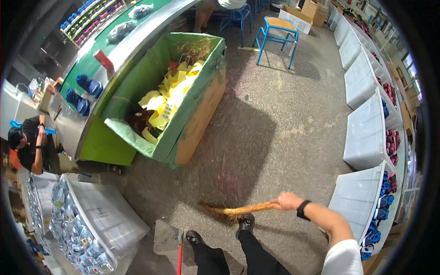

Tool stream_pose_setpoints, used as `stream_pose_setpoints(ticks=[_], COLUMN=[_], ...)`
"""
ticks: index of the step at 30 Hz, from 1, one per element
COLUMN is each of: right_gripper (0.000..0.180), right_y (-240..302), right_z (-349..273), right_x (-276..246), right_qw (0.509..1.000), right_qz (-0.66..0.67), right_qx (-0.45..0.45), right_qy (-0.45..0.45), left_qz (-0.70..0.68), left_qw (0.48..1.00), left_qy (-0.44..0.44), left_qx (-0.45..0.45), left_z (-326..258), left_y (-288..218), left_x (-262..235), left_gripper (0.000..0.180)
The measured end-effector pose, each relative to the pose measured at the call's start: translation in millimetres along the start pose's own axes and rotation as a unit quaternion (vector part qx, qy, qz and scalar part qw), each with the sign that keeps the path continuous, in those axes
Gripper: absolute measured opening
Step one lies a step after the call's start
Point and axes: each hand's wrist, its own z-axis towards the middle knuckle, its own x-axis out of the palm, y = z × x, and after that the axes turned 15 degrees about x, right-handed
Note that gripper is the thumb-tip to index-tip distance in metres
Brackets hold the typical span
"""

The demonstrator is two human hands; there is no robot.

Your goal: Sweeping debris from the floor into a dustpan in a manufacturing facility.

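Observation:
My right hand point(289, 201), with a dark band on its wrist, is closed round the end of a straw broom point(243, 210). The broom stretches leftward from the hand, low over the floor in front of my dark shoes, and its far end looks blurred. A grey dustpan point(166, 238) with a red handle rests on the floor left of my feet. Its handle runs out of the picture at the lower edge. My left hand does not show, so whether it holds that handle is hidden.
A big green-lined carton point(201, 114) of yellow scraps stands ahead, beside a green-topped worktable point(98, 55). White bins point(366, 133) line the right side; another bin point(105, 206) with bagged goods stands left. A stool point(279, 24) is farther ahead. A person point(34, 142) sits at left.

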Motion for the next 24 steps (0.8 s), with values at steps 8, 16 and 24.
stream_pose_setpoints(ticks=[8, 16, 24], right_gripper=[0.034, 0.044, 0.042], right_y=[-91.4, -98.9, -27.4], right_z=[89.8, 92.5, 187.7], right_x=[-152.1, -176.3, -204.7], right_qw=[0.974, 0.943, 0.985], right_qz=[0.079, 0.297, 0.161], right_qx=[0.039, -0.082, -0.035], right_qy=[-0.211, -0.126, 0.041], left_qz=[-0.018, -0.032, -0.11], left_qw=[0.999, 0.999, 0.992], left_qy=[-0.009, -0.005, 0.05], left_qx=[0.04, 0.036, -0.022], left_z=[-17.3, -13.8, 30.4], left_y=[-26.9, -71.8, -107.5], left_x=[85.7, 160.2, 197.8], left_gripper=[0.042, 0.037, 0.038])
